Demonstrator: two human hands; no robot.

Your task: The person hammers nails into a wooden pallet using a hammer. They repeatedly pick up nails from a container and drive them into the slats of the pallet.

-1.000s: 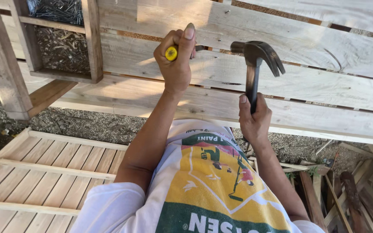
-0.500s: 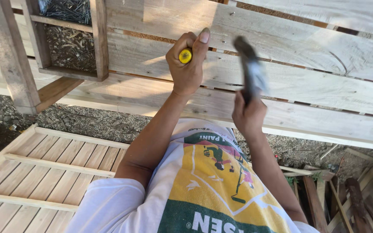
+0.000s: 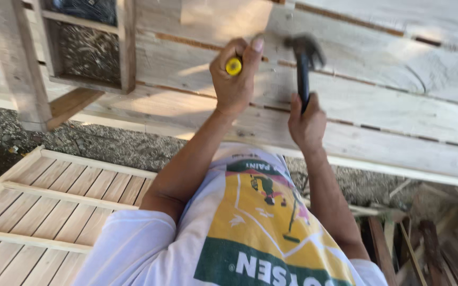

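Hammer [image 3: 304, 63], dark head and black handle, motion-blurred, top centre of frame against pale wooden planks [image 3: 398, 106]. Right hand [image 3: 307, 124] grip closed around handle. Left hand [image 3: 236, 79] grip closed on yellow-capped tool [image 3: 233, 66].

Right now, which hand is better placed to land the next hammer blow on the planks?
Right. The right hand grips the hammer with its head raised by the planks. The left hand is closed round a yellow-capped tool held against the wood.

Work surface: pale wooden planks [image 3: 377, 106] run side by side with narrow gaps.
Ground: gravel [image 3: 107, 145], possibly strewn with wood chips.
On ground: slatted wooden panel [image 3: 43, 206]; scrap boards [image 3: 430, 249].
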